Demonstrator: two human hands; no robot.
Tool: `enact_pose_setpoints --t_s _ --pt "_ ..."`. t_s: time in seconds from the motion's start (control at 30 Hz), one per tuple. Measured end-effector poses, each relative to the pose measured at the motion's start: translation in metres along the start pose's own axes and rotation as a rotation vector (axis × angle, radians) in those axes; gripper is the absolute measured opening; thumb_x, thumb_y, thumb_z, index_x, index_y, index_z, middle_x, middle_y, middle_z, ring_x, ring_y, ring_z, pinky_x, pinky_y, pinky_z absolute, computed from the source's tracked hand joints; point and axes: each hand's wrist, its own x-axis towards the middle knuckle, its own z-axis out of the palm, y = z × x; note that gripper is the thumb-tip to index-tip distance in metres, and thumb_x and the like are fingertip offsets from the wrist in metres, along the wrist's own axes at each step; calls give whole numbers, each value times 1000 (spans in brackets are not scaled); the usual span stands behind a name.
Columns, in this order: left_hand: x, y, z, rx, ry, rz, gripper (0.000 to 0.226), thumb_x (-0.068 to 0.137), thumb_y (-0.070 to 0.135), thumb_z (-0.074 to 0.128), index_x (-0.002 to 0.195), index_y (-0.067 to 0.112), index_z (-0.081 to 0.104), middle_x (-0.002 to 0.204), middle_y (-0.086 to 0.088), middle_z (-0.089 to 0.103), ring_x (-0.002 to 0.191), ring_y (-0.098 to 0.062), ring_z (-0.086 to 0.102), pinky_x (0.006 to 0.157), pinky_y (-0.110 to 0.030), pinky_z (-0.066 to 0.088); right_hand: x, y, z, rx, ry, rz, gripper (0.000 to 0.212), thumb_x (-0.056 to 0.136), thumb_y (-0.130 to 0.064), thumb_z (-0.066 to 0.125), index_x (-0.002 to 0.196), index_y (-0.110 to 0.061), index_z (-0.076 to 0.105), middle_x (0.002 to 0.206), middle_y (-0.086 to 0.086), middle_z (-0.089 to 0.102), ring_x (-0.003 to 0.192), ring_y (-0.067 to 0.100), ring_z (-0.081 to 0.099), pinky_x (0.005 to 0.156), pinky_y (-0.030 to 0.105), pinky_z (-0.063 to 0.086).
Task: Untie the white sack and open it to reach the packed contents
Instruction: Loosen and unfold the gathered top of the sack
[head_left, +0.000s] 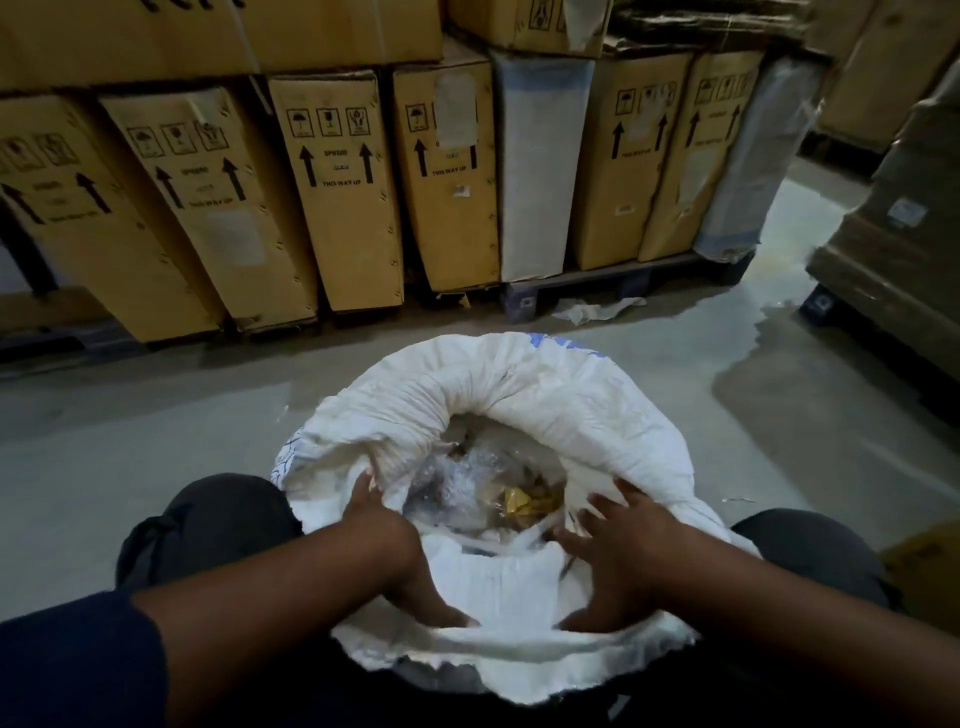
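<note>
A: Head view, entry one. Where does the white woven plastic sack (498, 415) sit?

B: On the grey concrete floor (156, 415), upright between the person's knees in dark trousers (218, 519). Its mouth is open and the rim is rolled outward into a thick collar.

A: Left hand (384, 525)?

B: On the near-left part of the rim. Fingers reach over the inner edge and curl into the fabric; thumb presses the near fold. It grips the sack cloth.

A: Right hand (618, 545)?

B: On the near-right part of the rim, fingers spread and laid on the fabric, thumb low on the near fold. Blurred; I cannot tell whether it pinches the cloth or only presses on it.

A: Hands relative to each other?

B: Apart, with the sack's opening between them.

A: Contents?

B: Clear crinkled plastic wrap (467, 478) fills the opening; a yellow crumpled packet (519, 501) lies just beside the right hand's fingertips. What the wrap holds is not readable.

A: Surroundings?

B: A row of tall brown cardboard cartons (337, 187) with black arrows stands beyond the sack on a dark pallet (623, 283). A scrap of white paper (597, 310) lies on the floor near the pallet.
</note>
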Motion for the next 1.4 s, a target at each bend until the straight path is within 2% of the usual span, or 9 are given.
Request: enact_pose_setpoints --t_s 0.27,0.53,0.67,0.77,0.9,1.03,1.13,1.27,1.4 --pt "-47 -21 22 17 -146 21 136 60 111 27 154 16 49 159 -9 50 162 -32 6 109 -77 -28 -53 19 0 -6 -276 104 150 35 -114 1 151 -30 47 155 5 50 150 33 35 120 52 21" --pt "-69 -39 35 -156 300 -15 115 84 95 5 125 12 74 133 -11 70 155 -31 31 120 -64 -23 -63 21 9 114 -322 51 108 70 -101 33 161 -49 8 173 -5 13 160 24 5 125 53 -1" --pt "-69 -14 18 -62 576 156 72 107 65 22 117 17 76 119 -7 75 135 -26 55 128 -52 -3 -46 2 12 51 -106 -71 78 90 -68 56 157 -35 33 159 3 44 146 27 42 124 51 21" --pt "-43 -13 7 -106 825 287 34 106 42 45 108 21 72 112 -2 71 109 -28 67 92 -38 39 -39 -6 -7 143 -1 -108 59 85 -64 64 135 -33 55 134 -7 62 122 19 61 102 38 49" --pt "0 -19 -12 -242 973 272 11 97 28 54 103 24 63 106 2 66 92 -23 67 66 -32 32 -20 -15 -31 206 343 -185 35 97 -50 52 127 -33 56 130 -11 59 113 18 63 88 35 53" --pt "40 -24 -20 -328 1032 237 29 97 34 60 125 26 59 119 5 66 101 -21 68 69 -32 40 14 -6 -40 264 540 -214 53 90 -53 32 131 -31 57 132 -10 60 113 17 63 89 35 53" --pt "67 -34 -16 -364 911 215 62 93 51 63 148 26 46 147 1 55 130 -25 58 102 -38 47 48 18 -24 55 604 -170 54 80 -44 52 130 -26 60 136 0 63 121 23 64 98 40 53" --pt "91 -53 -1 -260 763 51 102 90 75 51 167 28 4 176 -4 0 163 -28 3 128 -61 2 75 51 -8 -134 578 -56 73 67 -51 71 131 -17 65 147 12 58 137 35 54 114 59 30" --pt "98 -76 10 -184 749 -106 107 90 78 43 167 27 -10 176 -6 -10 162 -30 -11 124 -67 -10 85 80 -5 -132 617 101 98 71 -78 44 144 -14 60 157 13 48 147 37 42 122 61 10"
